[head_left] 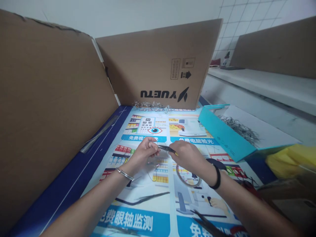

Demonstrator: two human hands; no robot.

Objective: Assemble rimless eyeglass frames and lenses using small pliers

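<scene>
Over the middle of the printed sheet, my left hand (148, 150) is closed in a pinch on what looks like a thin wire (155, 176), part of which hangs below the fingers. My right hand (189, 154) is closed around pliers (167, 148) with dark jaws and a bit of yellow on the handle. The plier tips point left and meet the left fingertips, where the exact contact is too small to make out. Under my right hand lies a round coil (181, 179). A bundle of thin dark wires (154, 196) rests nearer to me.
A teal box (227, 138) holding tangled wire (240, 129) stands at right, beside a yellow bag (291, 161). Cardboard panels (153, 65) wall the back and left. Small wire pieces (153, 106) line the back edge. Clear strips (98, 135) lie at left; dark-bladed tool (206, 223) in front.
</scene>
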